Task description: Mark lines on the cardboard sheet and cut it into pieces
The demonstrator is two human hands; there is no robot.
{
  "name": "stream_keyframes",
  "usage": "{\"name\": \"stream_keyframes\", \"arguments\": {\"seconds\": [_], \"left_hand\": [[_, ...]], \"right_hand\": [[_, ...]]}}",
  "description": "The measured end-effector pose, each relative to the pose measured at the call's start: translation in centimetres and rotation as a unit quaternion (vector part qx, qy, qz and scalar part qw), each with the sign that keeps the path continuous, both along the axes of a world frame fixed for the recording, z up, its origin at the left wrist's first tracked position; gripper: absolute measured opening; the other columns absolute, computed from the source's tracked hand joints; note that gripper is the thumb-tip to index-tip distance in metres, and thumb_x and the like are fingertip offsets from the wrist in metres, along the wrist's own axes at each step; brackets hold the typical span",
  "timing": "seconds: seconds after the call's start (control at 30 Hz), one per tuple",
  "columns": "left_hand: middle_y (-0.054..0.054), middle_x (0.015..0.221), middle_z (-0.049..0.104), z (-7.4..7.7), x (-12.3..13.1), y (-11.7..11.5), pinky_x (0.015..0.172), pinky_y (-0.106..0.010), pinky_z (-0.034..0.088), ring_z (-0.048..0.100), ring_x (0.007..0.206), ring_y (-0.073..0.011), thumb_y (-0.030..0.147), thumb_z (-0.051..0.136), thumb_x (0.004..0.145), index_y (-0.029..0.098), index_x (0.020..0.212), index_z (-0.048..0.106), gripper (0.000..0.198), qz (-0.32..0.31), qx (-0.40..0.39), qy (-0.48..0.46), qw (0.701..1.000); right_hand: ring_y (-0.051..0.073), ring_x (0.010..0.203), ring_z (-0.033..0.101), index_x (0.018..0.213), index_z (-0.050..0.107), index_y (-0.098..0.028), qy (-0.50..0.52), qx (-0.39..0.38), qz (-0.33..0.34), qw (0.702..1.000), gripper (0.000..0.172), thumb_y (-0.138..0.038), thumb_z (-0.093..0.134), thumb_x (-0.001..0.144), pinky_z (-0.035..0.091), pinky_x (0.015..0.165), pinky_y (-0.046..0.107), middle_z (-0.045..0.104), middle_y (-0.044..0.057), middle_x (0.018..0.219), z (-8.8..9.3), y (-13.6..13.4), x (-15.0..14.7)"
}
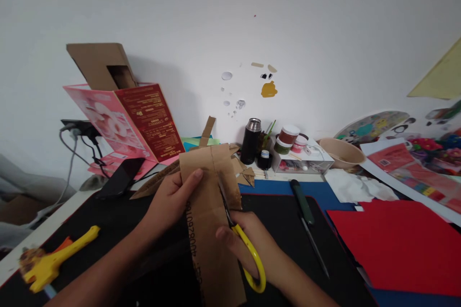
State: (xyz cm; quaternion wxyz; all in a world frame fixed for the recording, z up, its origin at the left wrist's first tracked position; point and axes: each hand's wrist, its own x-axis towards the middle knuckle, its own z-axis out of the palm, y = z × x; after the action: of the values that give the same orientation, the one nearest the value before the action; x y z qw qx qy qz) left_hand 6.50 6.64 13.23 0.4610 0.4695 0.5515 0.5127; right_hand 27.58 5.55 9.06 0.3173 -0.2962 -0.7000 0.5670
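A long piece of brown cardboard (205, 215) with printed black figures is held up over the dark mat. My left hand (173, 196) grips its left edge, thumb on the front face and fingers behind. My right hand (245, 239) is closed around yellow-handled scissors (252, 254). Their blades lie in a slit that runs up the cardboard near its right side, and a flap of cardboard stands off to the right of the cut. The fingers behind the cardboard are hidden.
A green-handled knife-like tool (302, 203) lies on the black mat (279, 230), with red sheets (396, 244) further right. A yellow hot-glue-gun-shaped tool (54, 259) and a black phone (122, 179) are at left. Behind stand a black flask (251, 143), paint jars (289, 135) and a beige bowl (340, 153).
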Motion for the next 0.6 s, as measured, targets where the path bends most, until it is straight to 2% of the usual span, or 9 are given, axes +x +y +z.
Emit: {"name": "stream_keyframes", "arguments": {"seconds": [0.2,0.3,0.47,0.6], "left_hand": [[-0.009,0.077,0.077,0.48,0.14,0.07,0.055,-0.028,0.05,0.066,0.063,-0.0215,0.083,0.079,0.068,0.016,0.079,0.074,0.068,-0.016,-0.022,-0.016,1.0],[-0.009,0.077,0.077,0.59,0.29,0.07,0.055,-0.028,0.051,0.067,0.064,-0.0221,0.083,0.078,0.07,0.016,0.081,0.074,0.069,-0.018,-0.02,-0.018,0.999],[-0.008,0.075,0.075,0.35,0.19,0.0,0.058,-0.029,0.053,0.067,0.064,-0.0218,0.085,0.077,0.07,0.015,0.082,0.074,0.07,-0.02,-0.015,-0.011,1.0],[-0.006,0.071,0.072,0.16,-0.09,-0.02,0.053,-0.025,0.047,0.062,0.06,-0.0182,0.086,0.076,0.07,0.015,0.076,0.072,0.072,0.013,0.012,0.034,0.999]], "right_hand": [[0.013,0.061,0.044,0.081,0.067,-0.015,-0.038,0.024,-0.023,0.999,0.067,-0.08,0.061,0.094,0.035,0.054,0.022,0.055,-0.001,0.07,-0.38,-0.16,-0.14],[0.012,0.061,0.042,0.079,0.066,-0.015,-0.04,0.022,-0.027,0.999,0.067,-0.08,0.06,0.094,0.034,0.054,0.022,0.054,-0.001,0.069,-0.32,-0.2,-0.16],[0.015,0.064,0.05,0.082,0.07,-0.015,-0.025,0.05,-0.028,0.998,0.065,-0.077,0.058,0.097,0.041,0.06,0.024,0.061,0.001,0.073,0.07,0.04,-0.17],[0.015,0.061,0.051,0.08,0.069,-0.016,-0.051,0.069,-0.043,0.995,0.063,-0.076,0.062,0.095,0.039,0.058,0.025,0.06,0.0,0.069,-0.16,0.1,-0.11]]}}
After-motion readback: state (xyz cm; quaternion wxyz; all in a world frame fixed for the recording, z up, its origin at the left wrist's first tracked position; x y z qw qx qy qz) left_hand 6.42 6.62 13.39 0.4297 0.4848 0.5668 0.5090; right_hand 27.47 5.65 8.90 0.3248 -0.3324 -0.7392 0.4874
